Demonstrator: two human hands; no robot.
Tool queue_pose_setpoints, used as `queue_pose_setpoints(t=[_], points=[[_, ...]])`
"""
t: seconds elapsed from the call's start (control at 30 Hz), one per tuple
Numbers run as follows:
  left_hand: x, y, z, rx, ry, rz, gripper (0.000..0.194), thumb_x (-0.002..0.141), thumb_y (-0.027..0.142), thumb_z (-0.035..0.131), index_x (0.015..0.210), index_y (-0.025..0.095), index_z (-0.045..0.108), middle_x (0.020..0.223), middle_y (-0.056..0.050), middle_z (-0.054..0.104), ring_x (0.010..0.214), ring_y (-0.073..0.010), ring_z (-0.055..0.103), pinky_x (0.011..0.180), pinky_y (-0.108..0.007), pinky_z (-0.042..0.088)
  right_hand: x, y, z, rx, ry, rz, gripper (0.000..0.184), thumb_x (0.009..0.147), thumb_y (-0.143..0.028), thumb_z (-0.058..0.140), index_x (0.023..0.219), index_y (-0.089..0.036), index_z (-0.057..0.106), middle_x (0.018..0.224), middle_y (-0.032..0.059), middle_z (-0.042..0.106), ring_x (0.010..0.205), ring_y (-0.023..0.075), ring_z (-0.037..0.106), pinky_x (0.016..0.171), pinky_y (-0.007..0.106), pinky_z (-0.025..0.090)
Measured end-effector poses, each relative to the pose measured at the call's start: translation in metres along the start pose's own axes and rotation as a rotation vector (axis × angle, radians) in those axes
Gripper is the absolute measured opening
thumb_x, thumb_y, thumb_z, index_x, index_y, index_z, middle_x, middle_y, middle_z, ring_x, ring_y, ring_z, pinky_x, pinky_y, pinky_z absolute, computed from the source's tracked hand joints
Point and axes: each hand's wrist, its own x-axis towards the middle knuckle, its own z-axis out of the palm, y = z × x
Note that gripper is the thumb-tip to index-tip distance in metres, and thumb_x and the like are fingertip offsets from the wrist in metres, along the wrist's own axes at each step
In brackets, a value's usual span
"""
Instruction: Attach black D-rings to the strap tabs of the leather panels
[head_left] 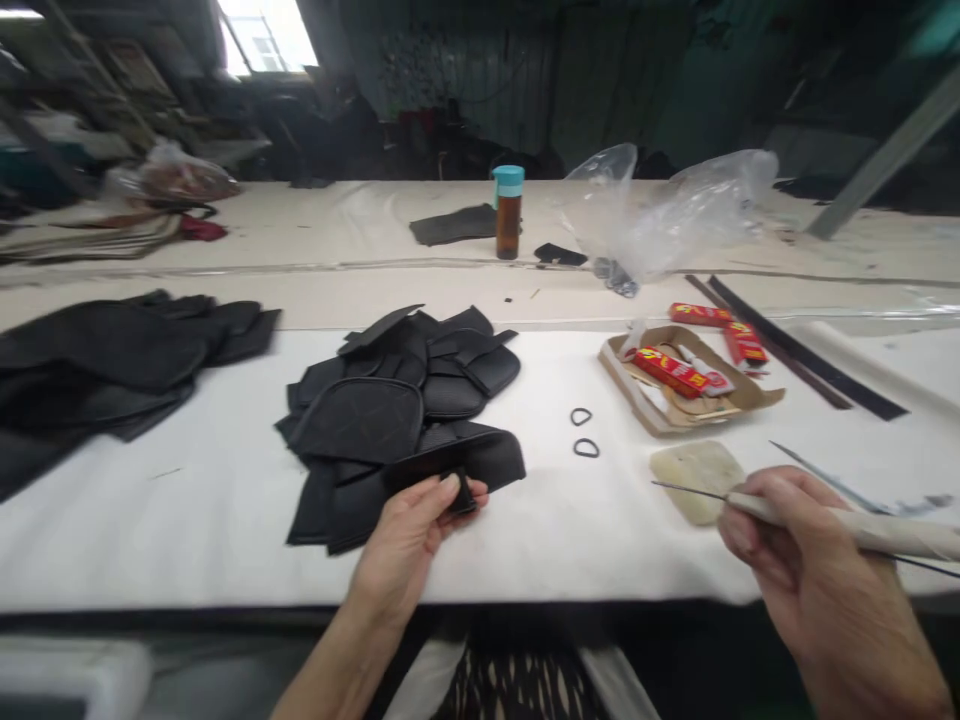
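Observation:
My left hand [420, 525] pinches a small folded black tab [463, 495] between thumb and fingers, at the lower edge of a black panel [480, 458]. That panel lies against a heap of black padded pieces [360, 418]; whether the tab is joined to it, I cannot tell. My right hand [810, 560] is closed around the pale wrapped handle of a thin-tipped metal tool [690, 489]. A dark cord seems to trail from the handle's rear. The tip hovers over or touches a yellowish pad [697, 480]. Two black D-rings [586, 448] lie between my hands.
A cardboard tray [652, 418] holds a red-and-yellow tube box; similar red boxes [744, 343] and dark strips [810, 350] lie beyond. A pointed tool [825, 474] rests behind my right hand. More black pieces [112, 350] lie left. A bottle [508, 215] and clear plastic bag [690, 215] stand farther back.

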Motion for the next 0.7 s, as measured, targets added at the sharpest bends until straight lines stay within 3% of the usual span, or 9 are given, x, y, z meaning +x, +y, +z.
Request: queue_pose_setpoints(t=[0.2, 0.3, 0.47, 0.7], points=[[-0.003, -0.003, -0.005, 0.02, -0.056, 0.026, 0.023, 0.067, 0.032, 0.071, 0.072, 0.01, 0.074, 0.078, -0.011, 0.072, 0.077, -0.0187, 0.063, 0.078, -0.029, 0.048, -0.023, 0.016, 0.07, 0.211, -0.33, 0.129, 0.023, 0.081, -0.037, 0.058, 0.068, -0.02, 0.052, 0.052, -0.0038, 0.044, 0.046, 0.0069, 0.03, 0.04, 0.017, 0.027], [-0.003, -0.003, -0.006, 0.024, -0.083, 0.025, 0.022, 0.069, 0.032, 0.07, 0.073, 0.01, 0.074, 0.079, -0.011, 0.072, 0.078, -0.0183, 0.063, 0.078, -0.03, 0.047, -0.03, 0.023, 0.095, 0.242, -0.416, 0.158, 0.027, 0.083, -0.038, 0.056, 0.066, -0.019, 0.049, 0.054, -0.0037, 0.046, 0.047, 0.0063, 0.03, 0.043, 0.017, 0.028], [-0.002, -0.002, -0.007, 0.018, -0.114, 0.017, 0.024, 0.068, 0.033, 0.071, 0.074, 0.01, 0.074, 0.08, -0.012, 0.072, 0.078, -0.0201, 0.062, 0.079, -0.032, 0.046, -0.033, 0.033, 0.115, 0.245, -0.457, 0.182, 0.029, 0.084, -0.04, 0.055, 0.066, -0.019, 0.046, 0.055, -0.0043, 0.048, 0.047, 0.0064, 0.03, 0.044, 0.018, 0.027], [-0.003, -0.002, -0.009, 0.015, -0.158, 0.03, 0.022, 0.072, 0.031, 0.067, 0.074, 0.01, 0.073, 0.081, -0.012, 0.071, 0.079, -0.02, 0.062, 0.082, -0.033, 0.045, -0.033, 0.039, 0.126, 0.249, -0.478, 0.185, 0.029, 0.084, -0.041, 0.055, 0.067, -0.019, 0.046, 0.054, -0.0043, 0.049, 0.045, 0.0068, 0.029, 0.043, 0.02, 0.022]])
